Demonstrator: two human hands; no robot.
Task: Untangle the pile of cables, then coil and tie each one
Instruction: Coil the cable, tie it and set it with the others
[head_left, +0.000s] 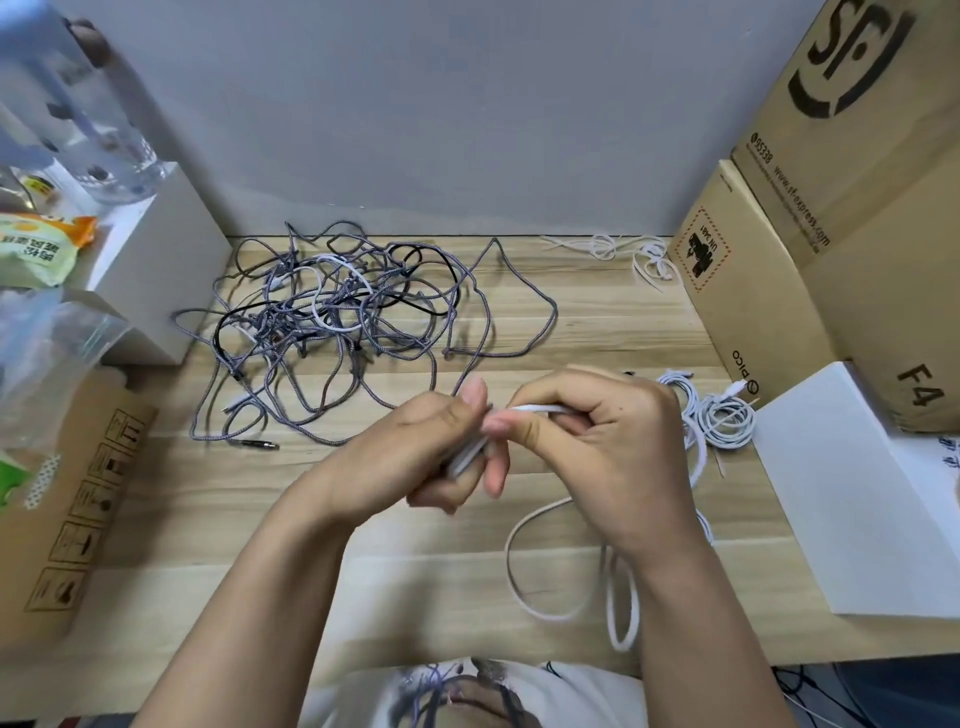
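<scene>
From my head view, cardboard boxes (810, 218) stand closed at the far right, so I cannot tell their contents, and a clear bag (47, 358) sits on the left. Both my left hand (415, 457) and my right hand (587, 447) curl their fingers around one white cable (524, 571), whose slack loops over the near wooden surface (208, 519). The tangled pile (332, 322) of grey braided, black and white cables lies far left, two coiled white cables (722, 415) sit right, and loose white ties (628, 254) lie far right.
</scene>
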